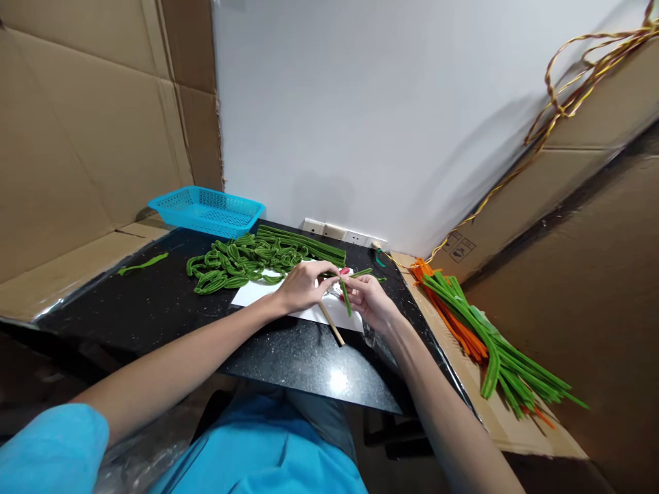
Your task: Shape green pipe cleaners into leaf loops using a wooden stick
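Observation:
My left hand (pixel 307 285) and my right hand (pixel 371 300) meet above a white sheet of paper (pixel 247 293). Both pinch a green pipe cleaner (pixel 346 299), one end of which hangs down between them while other green ends stick out to the right. Under my hands a thin wooden stick (pixel 332 324) lies slanting over the paper's front edge. A red-handled tool, perhaps scissors, is mostly hidden behind my fingers. Left of my left hand is a pile of green pipe cleaners bent into leaf-like loops (pixel 241 261).
Straight dark green pipe cleaners (pixel 303 245) lie behind the pile. A blue plastic basket (pixel 209 211) stands at the back left. Orange stems (pixel 453 322) and bright green stems (pixel 494 343) rest on cardboard at the right. Power sockets (pixel 334 232) line the wall; a twisted cord (pixel 502 185) runs from them.

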Demonstrator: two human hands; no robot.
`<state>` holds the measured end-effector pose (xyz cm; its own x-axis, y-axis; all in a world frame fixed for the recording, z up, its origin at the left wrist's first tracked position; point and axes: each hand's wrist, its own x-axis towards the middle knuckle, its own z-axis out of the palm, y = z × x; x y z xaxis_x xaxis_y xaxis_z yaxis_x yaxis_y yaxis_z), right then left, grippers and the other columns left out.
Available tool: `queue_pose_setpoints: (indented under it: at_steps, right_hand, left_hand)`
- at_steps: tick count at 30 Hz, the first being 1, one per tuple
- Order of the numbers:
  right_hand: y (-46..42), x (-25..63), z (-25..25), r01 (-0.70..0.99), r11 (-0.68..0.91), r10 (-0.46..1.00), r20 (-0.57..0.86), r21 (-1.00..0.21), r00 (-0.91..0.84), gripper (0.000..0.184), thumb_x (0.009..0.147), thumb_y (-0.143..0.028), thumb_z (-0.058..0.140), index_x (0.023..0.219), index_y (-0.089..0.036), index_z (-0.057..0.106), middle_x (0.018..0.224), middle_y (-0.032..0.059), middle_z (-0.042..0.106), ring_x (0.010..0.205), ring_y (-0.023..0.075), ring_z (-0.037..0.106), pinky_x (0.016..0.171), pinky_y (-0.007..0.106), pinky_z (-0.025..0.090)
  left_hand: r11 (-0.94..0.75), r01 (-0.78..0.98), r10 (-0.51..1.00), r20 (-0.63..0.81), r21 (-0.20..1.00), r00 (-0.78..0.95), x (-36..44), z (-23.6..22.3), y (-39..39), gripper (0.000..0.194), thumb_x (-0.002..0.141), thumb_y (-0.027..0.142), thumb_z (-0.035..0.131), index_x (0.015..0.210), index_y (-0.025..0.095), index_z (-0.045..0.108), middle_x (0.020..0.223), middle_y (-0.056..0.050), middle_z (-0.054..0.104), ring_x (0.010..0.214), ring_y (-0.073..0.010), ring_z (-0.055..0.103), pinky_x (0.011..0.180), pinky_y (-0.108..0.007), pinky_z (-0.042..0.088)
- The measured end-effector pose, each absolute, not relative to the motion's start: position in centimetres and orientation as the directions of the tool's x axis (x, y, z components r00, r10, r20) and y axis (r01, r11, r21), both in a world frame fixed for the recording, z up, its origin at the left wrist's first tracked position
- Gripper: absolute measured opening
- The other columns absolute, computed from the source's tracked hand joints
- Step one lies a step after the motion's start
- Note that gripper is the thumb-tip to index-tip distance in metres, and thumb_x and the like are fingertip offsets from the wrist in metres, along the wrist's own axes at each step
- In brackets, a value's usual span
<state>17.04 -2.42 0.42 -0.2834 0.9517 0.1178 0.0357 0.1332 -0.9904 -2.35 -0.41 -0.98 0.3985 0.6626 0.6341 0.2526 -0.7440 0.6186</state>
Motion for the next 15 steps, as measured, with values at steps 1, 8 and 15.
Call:
queue_pose_setpoints:
  at_steps: [1, 8, 15]
  right_hand:
    - [-2.4, 17.0, 0.1, 0.058, 0.162, 0.956, 0.142, -0.985, -0.256, 0.044, 0.081, -0.059, 0.076, 0.070, -0.020, 0.060, 0.050, -0.0077, 0.039, 0.039, 0.0080, 0.031, 0.037, 0.022, 0.023]
    - [-2.6, 17.2, -1.5, 0.558, 0.555, 0.783, 0.613, -0.617, -0.101, 0.019, 0.095, -0.038, 0.067, 0.096, -0.021, 0.075, 0.084, 0.0056, 0.071, 0.065, 0.0165, 0.061, 0.062, 0.028, 0.048]
    - [-2.6, 18.0, -1.5, 0.723, 0.689, 0.431, 0.780, 0.039, -0.453, 0.024, 0.104, -0.020, 0.054, 0.115, -0.023, 0.075, 0.102, 0.0099, 0.076, 0.094, 0.0207, 0.073, 0.080, 0.028, 0.057]
  left_hand:
    - [-0.674, 0.202, 0.728, 0.591, 0.711, 0.348, -2.2, -1.0, -0.3, 0.015, 0.095, 0.026, 0.065, 0.099, 0.016, 0.075, 0.091, -0.009, 0.077, 0.073, -0.0187, 0.070, 0.067, -0.028, 0.054]
    - [-0.431, -0.055, 0.864, 0.429, 0.901, 0.263, -2.0, -1.0, 0.6, 0.021, 0.089, 0.032, 0.073, 0.089, 0.012, 0.072, 0.071, -0.003, 0.068, 0.046, -0.0109, 0.060, 0.046, -0.022, 0.048]
    - [-0.489, -0.007, 0.818, 0.461, 0.872, 0.343, -1.9, -0.9, -0.3, 0.023, 0.091, 0.034, 0.070, 0.095, 0.012, 0.076, 0.071, -0.004, 0.069, 0.050, -0.0121, 0.060, 0.053, -0.024, 0.053]
